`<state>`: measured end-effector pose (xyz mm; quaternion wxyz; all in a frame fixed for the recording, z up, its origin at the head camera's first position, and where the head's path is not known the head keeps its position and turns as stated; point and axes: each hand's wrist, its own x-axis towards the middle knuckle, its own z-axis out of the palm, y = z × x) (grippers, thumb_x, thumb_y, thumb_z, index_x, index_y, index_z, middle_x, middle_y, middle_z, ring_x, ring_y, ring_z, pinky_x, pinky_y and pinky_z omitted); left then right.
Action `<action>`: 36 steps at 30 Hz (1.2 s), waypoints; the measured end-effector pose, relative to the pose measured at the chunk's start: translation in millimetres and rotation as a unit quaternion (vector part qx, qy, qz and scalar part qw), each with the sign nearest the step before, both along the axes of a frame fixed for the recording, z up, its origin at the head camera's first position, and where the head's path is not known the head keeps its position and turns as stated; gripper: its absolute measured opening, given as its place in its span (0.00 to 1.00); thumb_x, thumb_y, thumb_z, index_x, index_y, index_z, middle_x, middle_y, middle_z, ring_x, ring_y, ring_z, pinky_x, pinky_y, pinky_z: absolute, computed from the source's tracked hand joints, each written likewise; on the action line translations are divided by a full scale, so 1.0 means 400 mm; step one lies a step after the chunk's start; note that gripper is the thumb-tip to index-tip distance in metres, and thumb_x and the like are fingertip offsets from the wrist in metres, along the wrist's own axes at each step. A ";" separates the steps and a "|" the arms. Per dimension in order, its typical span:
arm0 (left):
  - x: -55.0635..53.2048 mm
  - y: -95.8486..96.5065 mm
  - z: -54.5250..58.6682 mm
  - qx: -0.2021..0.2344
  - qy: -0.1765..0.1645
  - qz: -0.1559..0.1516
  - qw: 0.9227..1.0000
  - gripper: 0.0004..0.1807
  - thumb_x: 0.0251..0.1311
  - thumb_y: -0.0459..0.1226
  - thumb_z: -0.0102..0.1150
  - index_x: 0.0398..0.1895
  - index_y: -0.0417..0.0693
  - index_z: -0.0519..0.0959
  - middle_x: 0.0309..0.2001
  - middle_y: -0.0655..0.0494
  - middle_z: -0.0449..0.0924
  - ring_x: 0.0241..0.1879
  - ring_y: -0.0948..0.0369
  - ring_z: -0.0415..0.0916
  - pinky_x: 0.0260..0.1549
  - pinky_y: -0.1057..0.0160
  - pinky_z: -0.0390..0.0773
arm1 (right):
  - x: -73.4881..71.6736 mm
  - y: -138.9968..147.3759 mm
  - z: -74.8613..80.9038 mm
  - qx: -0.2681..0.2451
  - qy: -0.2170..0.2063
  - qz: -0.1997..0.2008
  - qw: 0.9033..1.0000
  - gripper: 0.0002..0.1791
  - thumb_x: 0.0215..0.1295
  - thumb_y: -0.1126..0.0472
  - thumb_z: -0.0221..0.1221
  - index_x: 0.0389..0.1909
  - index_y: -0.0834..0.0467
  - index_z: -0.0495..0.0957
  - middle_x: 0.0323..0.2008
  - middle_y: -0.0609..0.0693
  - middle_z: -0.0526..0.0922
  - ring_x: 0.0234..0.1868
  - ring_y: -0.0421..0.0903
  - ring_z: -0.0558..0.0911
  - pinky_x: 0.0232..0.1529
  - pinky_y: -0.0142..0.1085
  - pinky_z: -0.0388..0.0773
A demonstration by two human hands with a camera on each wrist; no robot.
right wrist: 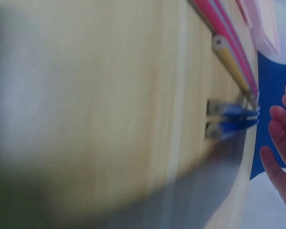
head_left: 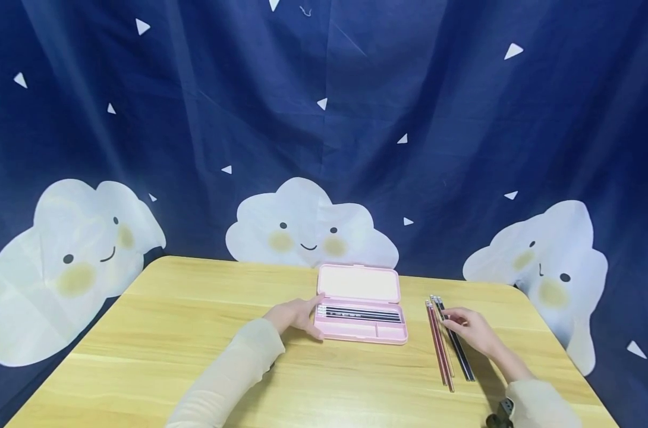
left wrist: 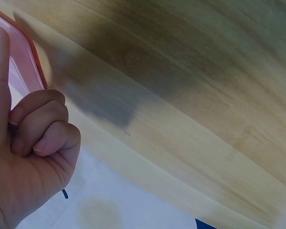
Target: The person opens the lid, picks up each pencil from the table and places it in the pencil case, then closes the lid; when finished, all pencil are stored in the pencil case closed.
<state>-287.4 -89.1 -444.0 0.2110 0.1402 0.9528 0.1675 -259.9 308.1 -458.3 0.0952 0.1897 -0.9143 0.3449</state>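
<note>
A pink pencil case [head_left: 364, 333] lies with its lid raised at the back, dark striped pencils [head_left: 361, 314] in its rear compartment. My left hand [head_left: 297, 315] holds the case's left end, thumb at the front corner and a finger at the back. The left wrist view shows the other fingers [left wrist: 43, 119] curled by the pink edge. To the right lie red pencils [head_left: 436, 345], a wood-coloured pencil [right wrist: 231, 62] and dark blue pencils [head_left: 458, 345]. My right hand [head_left: 471, 327] is over the far ends of the dark pencils, its fingers [right wrist: 281, 133] loosely bent and apart from them in its wrist view.
The wooden table [head_left: 158, 333] has rounded far corners. Behind it hangs a dark blue curtain [head_left: 281, 119] with smiling clouds and white triangles. A black device [head_left: 500, 413] sits at the right cuff.
</note>
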 end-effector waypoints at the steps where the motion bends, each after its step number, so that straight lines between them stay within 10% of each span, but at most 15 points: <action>1: 0.000 0.001 0.000 -0.001 0.001 0.000 1.000 0.57 0.37 0.53 0.72 0.71 0.55 0.50 0.61 0.38 0.66 0.60 0.46 0.63 0.59 0.50 0.64 | 0.002 0.006 -0.002 0.001 -0.002 -0.004 1.000 0.12 0.56 0.70 0.59 0.41 0.72 0.77 0.31 0.55 0.81 0.29 0.34 0.76 0.31 0.31 0.76; 11: 0.002 0.000 0.001 -0.001 -0.002 0.001 1.000 0.57 0.36 0.54 0.71 0.71 0.56 0.49 0.61 0.39 0.65 0.61 0.46 0.63 0.58 0.49 0.64 | 0.012 0.051 -0.019 0.044 -0.100 -0.030 0.994 0.22 0.57 0.62 0.60 0.46 0.76 0.73 0.29 0.52 0.79 0.26 0.37 0.73 0.27 0.31 0.73; 36: 0.002 -0.003 0.009 -0.001 -0.011 0.006 1.000 0.59 0.32 0.58 0.71 0.71 0.60 0.49 0.61 0.39 0.65 0.61 0.46 0.63 0.59 0.50 0.64 | 0.006 0.047 -0.022 0.122 -0.091 -0.078 0.985 0.15 0.51 0.70 0.57 0.41 0.73 0.74 0.28 0.62 0.81 0.32 0.57 0.80 0.35 0.50 0.76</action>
